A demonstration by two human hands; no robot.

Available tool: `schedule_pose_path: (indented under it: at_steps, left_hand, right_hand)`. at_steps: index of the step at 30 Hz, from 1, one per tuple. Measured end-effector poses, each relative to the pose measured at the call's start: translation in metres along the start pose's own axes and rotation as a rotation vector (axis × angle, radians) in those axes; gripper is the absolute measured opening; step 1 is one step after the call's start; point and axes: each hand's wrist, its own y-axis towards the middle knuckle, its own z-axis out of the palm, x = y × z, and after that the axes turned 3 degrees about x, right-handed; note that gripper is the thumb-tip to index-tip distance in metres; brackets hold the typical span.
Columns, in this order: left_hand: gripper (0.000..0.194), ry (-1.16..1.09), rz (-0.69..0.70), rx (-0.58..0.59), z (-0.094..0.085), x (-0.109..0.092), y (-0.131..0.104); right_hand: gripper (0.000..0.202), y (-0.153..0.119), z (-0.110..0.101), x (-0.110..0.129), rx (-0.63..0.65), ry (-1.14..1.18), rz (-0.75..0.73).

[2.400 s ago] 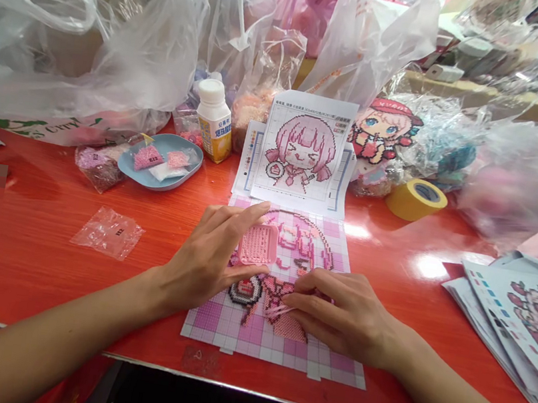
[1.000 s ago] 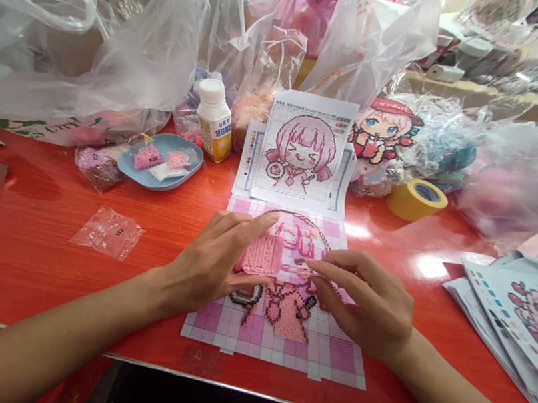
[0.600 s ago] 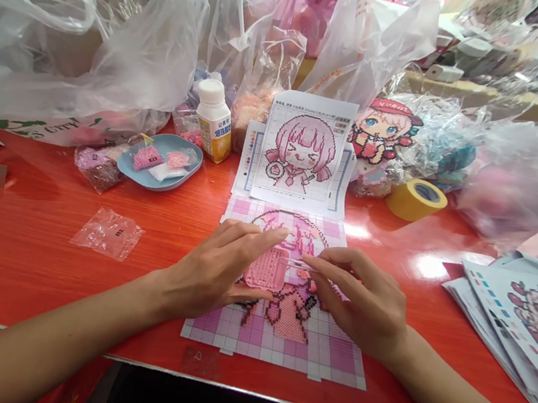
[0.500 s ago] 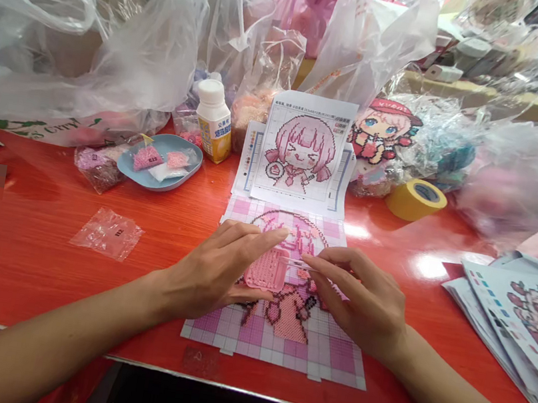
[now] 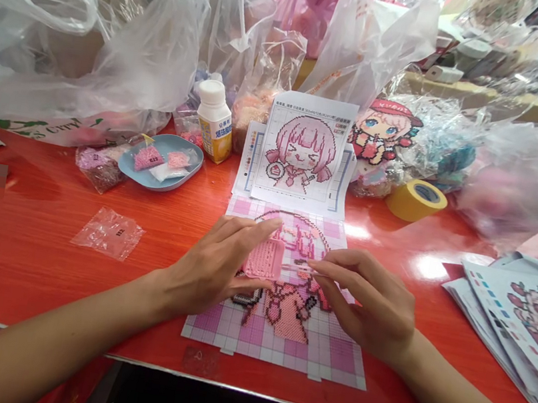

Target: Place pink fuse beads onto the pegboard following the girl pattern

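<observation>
My left hand (image 5: pixel 222 262) grips a small pink tray (image 5: pixel 278 262) of pink beads by its edges, thumb below and fingers above. Between the thumb and fingertips of my right hand (image 5: pixel 365 300) is a thin, pale pointed tool (image 5: pixel 300 269), its kind too small to make out; its tip points at the tray's right side. Both hands are over a pink-and-white checked pegboard (image 5: pixel 224 328). On the board lies a partly beaded figure (image 5: pixel 292 319) with dark outlines and pink areas. My left hand and the tray cover part of it.
Behind the board stands a printed pattern sheet (image 5: pixel 295 195). To its left are a bottle (image 5: pixel 214 119), a blue plate (image 5: pixel 136 175) with bead bags, and a clear bag marked H2 (image 5: pixel 105 234). Yellow tape (image 5: pixel 409 209) and papers (image 5: pixel 489 315) lie right. Plastic bags (image 5: pixel 156 43) crowd the back.
My left hand and the pink tray have shifted slightly left and up. My right hand has drawn a little to the right with the thin tool, which still points toward the tray.
</observation>
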Motion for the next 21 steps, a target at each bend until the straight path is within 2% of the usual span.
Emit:
schedule_pose_path:
  at_steps: [4,9,16,21]
  left_hand:
    - [0.081,0.075,-0.064,-0.069,-0.0011,0.0009,0.0009]
    - [0.079,0.092,-0.080,-0.086,-0.0014,0.0009,0.0018]
    - [0.080,0.085,-0.073,-0.091,-0.0017,-0.0006,0.0021]
    - [0.081,0.077,-0.076,-0.080,-0.0022,-0.0005,0.0018]
  right_hand:
    - [0.023,-0.0019,-0.0013,-0.0011,0.149,0.092,-0.077]
    - [0.012,-0.0038,0.0002,-0.0017,0.301,0.131,-0.115]
    - [0.009,-0.0003,-0.0012,-0.0005,0.360,0.159,-0.152]
    - [0.009,0.0000,-0.0004,-0.0001,0.347,0.158,-0.162]
